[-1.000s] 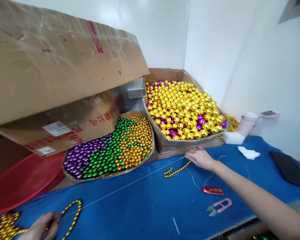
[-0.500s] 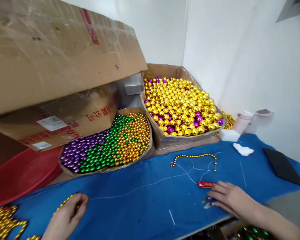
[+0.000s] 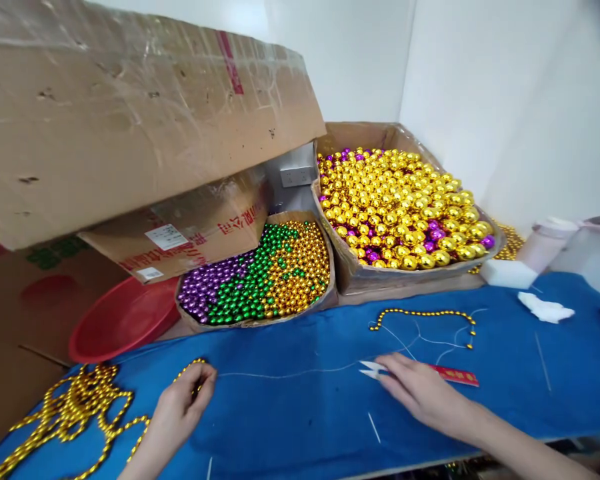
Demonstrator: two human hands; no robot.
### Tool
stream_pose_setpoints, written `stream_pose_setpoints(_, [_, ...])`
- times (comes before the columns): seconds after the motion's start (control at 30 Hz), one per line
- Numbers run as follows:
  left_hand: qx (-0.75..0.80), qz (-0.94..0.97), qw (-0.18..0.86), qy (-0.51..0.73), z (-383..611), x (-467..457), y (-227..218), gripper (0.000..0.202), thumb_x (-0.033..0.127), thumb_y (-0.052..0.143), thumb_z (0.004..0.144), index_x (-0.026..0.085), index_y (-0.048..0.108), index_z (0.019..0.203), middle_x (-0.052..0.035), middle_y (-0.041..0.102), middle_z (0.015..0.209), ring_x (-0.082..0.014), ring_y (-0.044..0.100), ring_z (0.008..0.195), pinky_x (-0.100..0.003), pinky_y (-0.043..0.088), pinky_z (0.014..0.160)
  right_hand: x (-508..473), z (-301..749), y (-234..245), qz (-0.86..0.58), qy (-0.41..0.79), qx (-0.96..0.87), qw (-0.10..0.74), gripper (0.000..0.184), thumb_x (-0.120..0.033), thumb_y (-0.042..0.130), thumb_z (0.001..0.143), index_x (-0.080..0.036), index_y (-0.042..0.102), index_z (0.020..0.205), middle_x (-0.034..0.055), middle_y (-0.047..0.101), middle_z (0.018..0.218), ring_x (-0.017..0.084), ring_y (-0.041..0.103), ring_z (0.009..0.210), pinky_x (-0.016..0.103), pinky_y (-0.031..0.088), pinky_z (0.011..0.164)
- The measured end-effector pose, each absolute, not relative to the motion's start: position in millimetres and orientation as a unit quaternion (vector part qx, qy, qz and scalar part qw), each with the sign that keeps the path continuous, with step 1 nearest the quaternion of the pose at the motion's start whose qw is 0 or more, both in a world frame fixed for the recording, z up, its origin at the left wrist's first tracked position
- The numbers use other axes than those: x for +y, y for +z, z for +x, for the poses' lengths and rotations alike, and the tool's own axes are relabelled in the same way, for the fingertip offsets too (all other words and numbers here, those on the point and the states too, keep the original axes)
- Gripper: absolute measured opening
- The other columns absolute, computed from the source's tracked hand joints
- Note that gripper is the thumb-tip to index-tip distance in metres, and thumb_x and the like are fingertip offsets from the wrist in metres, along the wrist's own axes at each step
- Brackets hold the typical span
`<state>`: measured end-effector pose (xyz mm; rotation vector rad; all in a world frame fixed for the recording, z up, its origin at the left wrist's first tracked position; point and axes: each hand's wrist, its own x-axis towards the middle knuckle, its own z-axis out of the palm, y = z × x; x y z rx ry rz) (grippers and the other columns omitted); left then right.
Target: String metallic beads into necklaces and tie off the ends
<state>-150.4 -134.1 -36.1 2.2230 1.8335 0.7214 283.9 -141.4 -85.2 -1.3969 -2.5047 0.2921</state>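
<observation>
My left hand is closed on a string of gold beads, whose long coils lie heaped on the blue cloth at the left. From that hand a thin pale thread runs right across the cloth toward the blades. Thread snips sit in my right hand, their two pointed blades apart and facing left, close to the thread. Whether the blades touch the thread I cannot tell. Partly under my right hand lies a red printed strip. Behind it rests a short gold bead strand with loose thread.
Purple, green and gold beads fill a low carton; larger gold and purple ones fill another carton. A red basin, a leaning cardboard box, crumpled tissue and a white block surround the blue cloth.
My right hand has brought the snips up and left to the thread, off the table's front area. The view has swung left, showing more of the gold coils. My left hand keeps its hold.
</observation>
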Motion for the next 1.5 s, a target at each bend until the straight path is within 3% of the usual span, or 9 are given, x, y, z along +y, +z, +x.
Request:
stream_pose_setpoints(0.13, [0.608, 0.755, 0.089, 0.227, -145, -136, -29, 0.022, 0.037, 0.040, 0.089, 0.022, 0.048, 0.076, 0.0023, 0.056, 0.065, -0.0151, 0.056, 0.058, -0.024, 0.043, 0.058, -111, 218, -69, -0.462, 0.095, -0.877, 0.088, 0.029, -0.041, 0.041, 0.093, -0.022, 0.061, 0.103, 0.0065, 0.066, 0.091, 0.022, 0.067, 0.073, 0.033, 0.052, 0.063])
stream_pose_setpoints(0.27, [0.605, 0.758, 0.092, 0.228, -142, -137, -21, 0.024, 0.037, 0.038, 0.090, 0.022, 0.047, 0.075, 0.0019, 0.054, 0.066, -0.0153, 0.055, 0.059, -0.024, 0.043, 0.059, -95, 188, -67, -0.440, 0.086, -0.893, 0.042, 0.028, -0.040, 0.046, 0.092, -0.017, 0.062, 0.096, 0.0058, 0.064, 0.093, 0.019, 0.065, 0.075, 0.035, 0.052, 0.065])
stream_pose_setpoints(0.57, [0.596, 0.766, 0.070, 0.229, -150, -138, -16, 0.021, 0.035, 0.040, 0.090, 0.022, 0.049, 0.077, 0.0021, 0.056, 0.067, -0.0150, 0.056, 0.061, -0.024, 0.044, 0.060, -79, 170, -65, -0.439, 0.110, -0.892, -0.002, 0.024, -0.036, 0.052, 0.091, -0.015, 0.060, 0.099, 0.0031, 0.064, 0.096, 0.015, 0.062, 0.082, 0.035, 0.052, 0.073])
stream_pose_setpoints(0.73, [0.626, 0.721, -0.044, 0.294, -159, -128, -6, 0.022, 0.040, 0.043, 0.087, 0.021, 0.053, 0.082, -0.0002, 0.061, 0.075, -0.0167, 0.059, 0.064, -0.025, 0.045, 0.061, -59, 206, -58, -0.498, 0.124, -0.857, 0.039, 0.030, -0.037, 0.048, 0.093, -0.017, 0.054, 0.115, 0.0057, 0.060, 0.108, 0.017, 0.062, 0.090, 0.038, 0.051, 0.078])
stream_pose_setpoints(0.87, [0.656, 0.692, -0.101, 0.284, -138, -107, -29, 0.024, 0.039, 0.038, 0.088, 0.020, 0.053, 0.087, -0.0039, 0.061, 0.080, -0.0188, 0.060, 0.071, -0.028, 0.046, 0.067, -60, 246, -64, -0.500, 0.162, -0.850, 0.034, 0.032, -0.039, 0.050, 0.092, -0.017, 0.054, 0.115, 0.0059, 0.060, 0.110, 0.019, 0.060, 0.095, 0.040, 0.050, 0.081])
stream_pose_setpoints(1.1, [0.669, 0.727, -0.063, 0.141, -84, -73, -102, 0.020, 0.024, 0.038, 0.086, 0.020, 0.058, 0.083, -0.0060, 0.064, 0.081, -0.0202, 0.063, 0.077, -0.026, 0.047, 0.062, -71, 263, -95, -0.517, 0.198, -0.833, -0.014, 0.025, -0.034, 0.057, 0.088, -0.015, 0.058, 0.106, 0.0050, 0.061, 0.107, 0.018, 0.061, 0.092, 0.038, 0.051, 0.078])
stream_pose_setpoints(1.27, [0.660, 0.740, -0.059, 0.112, -83, -72, -97, 0.029, 0.035, 0.039, 0.088, 0.018, 0.063, 0.092, -0.0107, 0.065, 0.092, -0.0279, 0.060, 0.089, -0.037, 0.049, 0.073, -80, 263, -85, -0.527, 0.213, -0.821, 0.046, 0.024, -0.033, 0.053, 0.091, -0.015, 0.057, 0.106, 0.0042, 0.062, 0.101, 0.016, 0.061, 0.086, 0.037, 0.051, 0.076])
stream_pose_setpoints(1.37, [0.611, 0.769, 0.021, 0.189, -58, -78, -72, 0.035, 0.042, 0.041, 0.088, 0.018, 0.062, 0.101, -0.0123, 0.064, 0.105, -0.0288, 0.057, 0.099, -0.044, 0.043, 0.089, -105, 257, -62, -0.495, 0.245, -0.827, 0.106, 0.018, -0.028, 0.045, 0.093, -0.016, 0.054, 0.103, 0.0020, 0.064, 0.088, 0.015, 0.062, 0.080, 0.028, 0.047, 0.070])
stream_pose_setpoints(1.5, [0.450, 0.778, 0.353, 0.259, 26, -94, -32, 0.033, 0.040, 0.038, 0.092, 0.025, 0.064, 0.105, -0.0052, 0.062, 0.119, -0.0205, 0.055, 0.110, -0.034, 0.042, 0.096, -150, 243, -25, -0.408, 0.314, -0.841, 0.166, 0.011, -0.031, 0.052, 0.087, -0.022, 0.053, 0.094, -0.0020, 0.065, 0.088, 0.009, 0.059, 0.076, 0.016, 0.041, 0.065])
